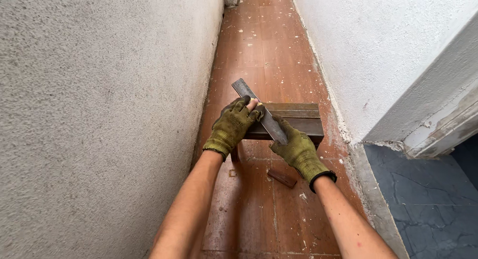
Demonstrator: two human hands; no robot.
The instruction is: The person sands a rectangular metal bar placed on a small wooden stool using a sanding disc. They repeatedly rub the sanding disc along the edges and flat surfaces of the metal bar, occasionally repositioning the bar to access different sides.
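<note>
Both of my hands wear olive fingerless work gloves. A flat grey metal bar (247, 92) lies slantwise across a small dark wooden stool (303, 118). My left hand (233, 124) presses on the bar's middle, bare fingertips on the metal. Gripping the bar's near end at the stool's front edge is my right hand (298, 148). The bar's far end sticks out past the stool toward the upper left.
I stand in a narrow corridor with a reddish tiled floor (264, 50) speckled with white paint. Rough white walls close in on the left (99, 114) and right (388, 55). A small brown block (282, 178) lies on the floor under the stool. Dark stone paving (428, 199) lies lower right.
</note>
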